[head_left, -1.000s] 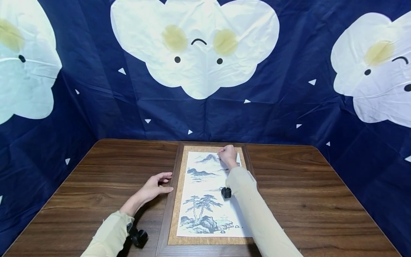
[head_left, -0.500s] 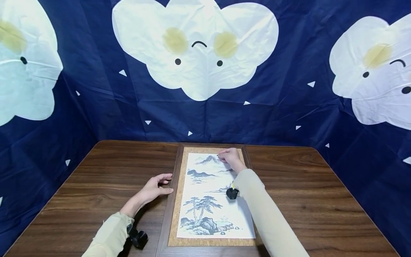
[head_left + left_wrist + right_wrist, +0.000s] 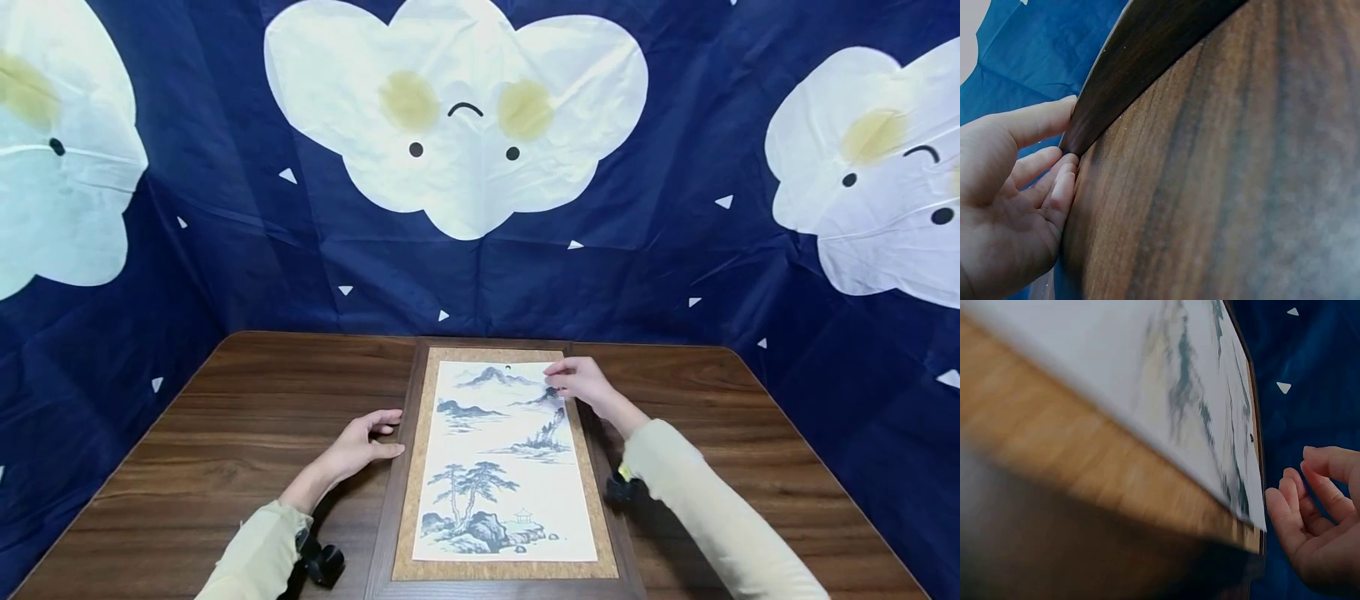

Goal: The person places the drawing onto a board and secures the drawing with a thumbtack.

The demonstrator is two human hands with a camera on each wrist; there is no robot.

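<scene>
A sheet of paper point(image 3: 502, 450) printed with an ink landscape lies on a cork board point(image 3: 517, 570) in a dark wooden frame point(image 3: 400, 467). At the middle of the sheet's top edge sits a small dark tack-like spot point(image 3: 507, 367), too small to identify surely. My left hand point(image 3: 358, 443) touches the frame's left side with thumb and fingertips; the left wrist view shows the fingers point(image 3: 1060, 187) loosely bent against it. Over the sheet's upper right corner is my right hand point(image 3: 581, 383). Its fingers are loosely bent with nothing visible between them, apart from the paper in the right wrist view.
The frame lies on a brown wood-grain table point(image 3: 247, 417), reaching nearly to its back edge. Behind hangs a dark blue curtain point(image 3: 480, 275) with white clouds and small triangles. A small black device point(image 3: 322, 562) is on my left wrist.
My right hand has moved from the top middle of the sheet rightward to its upper right corner, uncovering the dark spot there. My left hand has stayed at the frame.
</scene>
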